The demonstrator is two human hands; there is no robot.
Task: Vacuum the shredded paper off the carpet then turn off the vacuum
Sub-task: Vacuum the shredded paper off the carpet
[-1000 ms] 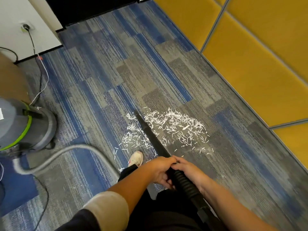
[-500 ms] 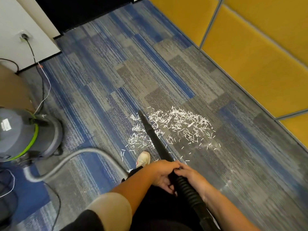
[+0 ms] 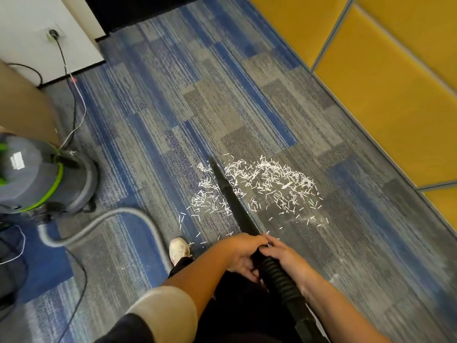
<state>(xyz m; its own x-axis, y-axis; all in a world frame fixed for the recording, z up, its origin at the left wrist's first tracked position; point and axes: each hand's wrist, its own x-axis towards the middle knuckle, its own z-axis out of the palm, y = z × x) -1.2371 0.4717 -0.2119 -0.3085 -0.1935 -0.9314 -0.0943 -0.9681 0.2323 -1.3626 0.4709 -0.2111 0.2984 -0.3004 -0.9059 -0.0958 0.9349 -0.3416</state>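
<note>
My left hand (image 3: 237,253) and right hand (image 3: 284,256), touching each other, both curl tightly round the upper end of the long black tapered plastic nozzle (image 3: 230,199), just where it joins the ribbed black hose (image 3: 282,280). The nozzle tip sits at the far left fringe of the white shredded paper strips (image 3: 272,181), which are spread over the middle of the blue-and-grey striped carpet (image 3: 173,107), toward its right edge below the yellow padded wall panels (image 3: 383,107). Most strips remain to be lifted. The risk, as I judge it: a fast sweep of so narrow a tip could scatter strips, and the grey flexible hose (image 3: 111,216) looping past my pale shoe (image 3: 179,251) to the grey, green-banded canister vacuum (image 3: 42,179) could snag my foot.
</note>
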